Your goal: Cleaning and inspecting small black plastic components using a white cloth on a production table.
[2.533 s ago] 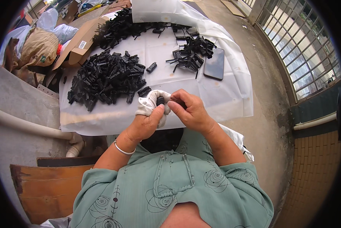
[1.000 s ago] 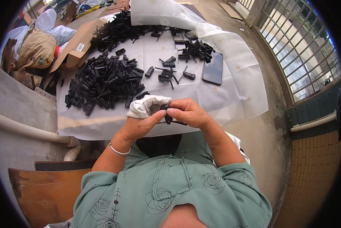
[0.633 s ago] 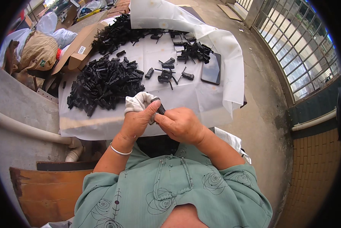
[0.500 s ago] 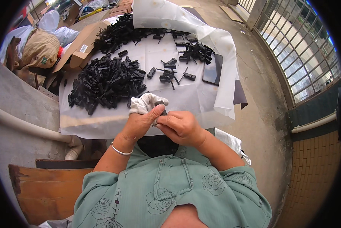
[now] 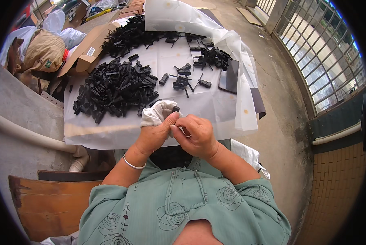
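Note:
A small black plastic part (image 5: 175, 109) is pinched by my left hand (image 5: 155, 138), thumb on the near side. White cloth (image 5: 156, 112) covers that hand's fingers and backs the part. Right against it, my right hand (image 5: 196, 134) is closed, thumb and forefinger pressed together beside the left thumb; whatever lies between those fingertips is hidden. Beyond my hands, a large pile of similar black parts (image 5: 115, 90) lies to the left. A few loose parts with thin stems (image 5: 181, 83) lie ahead of them, near a smaller cluster (image 5: 213, 58).
White sheeting (image 5: 122, 136) covers the table, its far right side folded over. A dark phone (image 5: 228, 77) lies partly beneath that fold. More black parts (image 5: 124, 34) are heaped at the back. An open cardboard box (image 5: 87, 57) and bags stand at left; a barred gate (image 5: 321, 53) is at right.
Both hands have shifted slightly to the right. My right thumb has come up closer to the left thumb, and less of the black part shows above my fingers.

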A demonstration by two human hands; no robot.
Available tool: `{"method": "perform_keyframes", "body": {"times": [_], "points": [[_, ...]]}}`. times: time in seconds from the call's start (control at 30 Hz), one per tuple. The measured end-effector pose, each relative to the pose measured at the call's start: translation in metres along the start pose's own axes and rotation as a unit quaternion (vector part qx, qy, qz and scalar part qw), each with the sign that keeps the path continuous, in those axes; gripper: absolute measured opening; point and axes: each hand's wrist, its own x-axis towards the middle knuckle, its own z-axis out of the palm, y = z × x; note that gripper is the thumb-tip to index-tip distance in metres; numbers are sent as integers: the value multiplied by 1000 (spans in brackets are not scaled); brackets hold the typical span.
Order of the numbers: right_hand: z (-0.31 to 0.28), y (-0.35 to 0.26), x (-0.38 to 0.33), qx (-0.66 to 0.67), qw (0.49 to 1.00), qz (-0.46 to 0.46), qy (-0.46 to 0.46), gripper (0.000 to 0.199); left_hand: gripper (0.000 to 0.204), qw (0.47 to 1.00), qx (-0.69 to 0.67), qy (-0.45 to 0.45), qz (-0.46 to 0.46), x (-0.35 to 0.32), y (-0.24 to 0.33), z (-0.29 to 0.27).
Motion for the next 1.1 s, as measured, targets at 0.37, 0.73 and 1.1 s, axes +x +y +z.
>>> {"method": "perform_keyframes", "body": {"times": [0.37, 0.73, 1.1], "points": [[0, 3, -3, 86, 989, 117, 24, 12, 20, 996, -89, -23, -16, 1, -13, -8], [6, 11, -7, 170, 955, 245, 1, 13, 32, 994, -28, -102, 6, -5, -5, -12], [6, 14, -5, 286, 895, 342, -3, 15, 32, 996, 1, -93, -17, -4, -3, -11]]}}
